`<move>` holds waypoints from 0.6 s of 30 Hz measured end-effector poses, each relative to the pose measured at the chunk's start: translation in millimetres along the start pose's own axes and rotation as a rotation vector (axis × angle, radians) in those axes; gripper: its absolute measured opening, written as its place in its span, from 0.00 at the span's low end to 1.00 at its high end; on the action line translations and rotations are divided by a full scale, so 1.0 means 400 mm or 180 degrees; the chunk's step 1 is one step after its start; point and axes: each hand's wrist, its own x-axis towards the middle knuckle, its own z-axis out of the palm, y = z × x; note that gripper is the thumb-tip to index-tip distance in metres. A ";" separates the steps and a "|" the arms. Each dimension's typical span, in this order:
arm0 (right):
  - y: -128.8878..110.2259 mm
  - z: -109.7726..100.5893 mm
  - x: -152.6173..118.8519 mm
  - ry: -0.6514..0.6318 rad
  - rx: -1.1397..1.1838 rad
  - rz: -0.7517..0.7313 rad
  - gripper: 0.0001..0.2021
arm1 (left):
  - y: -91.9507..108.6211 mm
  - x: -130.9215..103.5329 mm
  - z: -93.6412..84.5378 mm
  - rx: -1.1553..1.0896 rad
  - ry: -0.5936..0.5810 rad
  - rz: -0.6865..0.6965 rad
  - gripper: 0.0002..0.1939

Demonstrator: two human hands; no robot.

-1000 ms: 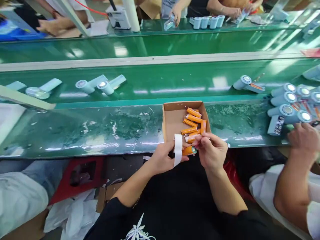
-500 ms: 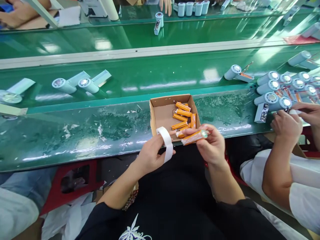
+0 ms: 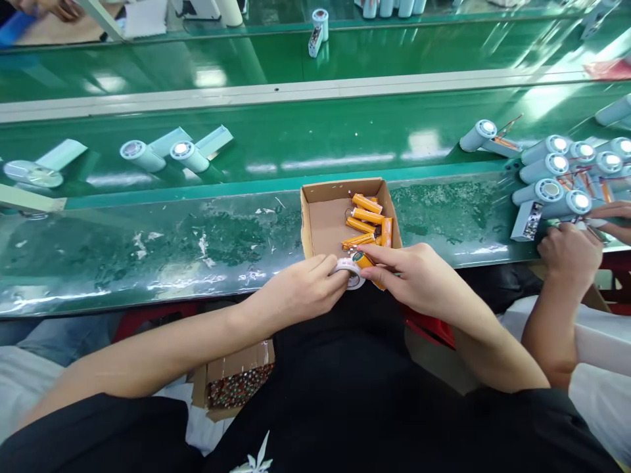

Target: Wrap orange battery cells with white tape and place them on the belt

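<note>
My left hand [image 3: 315, 284] is closed on a roll of white tape [image 3: 353, 279], held in front of the cardboard box's near edge. In my right hand [image 3: 419, 276], between thumb and fingers, is an orange-wrapped battery cell [image 3: 363, 261], its end turned toward the roll. Both hands meet there, the cell touching or nearly touching the tape; which one I cannot tell. Behind them the shallow cardboard box [image 3: 306, 226] holds several more orange cells [image 3: 367, 215] with thin wires, gathered on its right side.
Light-blue cylinder units [image 3: 140, 156] lie on the green conveyor [image 3: 296, 141]. More blue cylinders [image 3: 549, 190] cluster at right, beside a co-worker's hands [image 3: 572, 253]. Below the bench, a carton [image 3: 241, 358] holds many small parts. A grey rail [image 3: 276, 95] crosses behind.
My hands have come together; the tape roll has turned and moved right to the orange cell. My left forearm now stretches out to the left. The whole view has shifted slightly.
</note>
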 end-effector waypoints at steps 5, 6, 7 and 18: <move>0.032 0.045 0.012 0.0720 0.1089 0.0504 0.14 | -0.013 0.026 -0.035 0.0155 -0.0017 -0.0065 0.11; 0.032 0.070 0.012 0.1264 0.1505 0.0587 0.15 | -0.013 0.031 -0.039 0.0084 0.0084 -0.0254 0.11; 0.030 0.098 0.014 0.1846 0.1893 0.0616 0.16 | -0.012 0.038 -0.039 0.0003 0.0224 -0.0451 0.12; 0.054 0.080 -0.019 0.2650 0.2667 0.0396 0.21 | 0.153 0.058 0.070 -0.0811 0.1723 -0.0831 0.10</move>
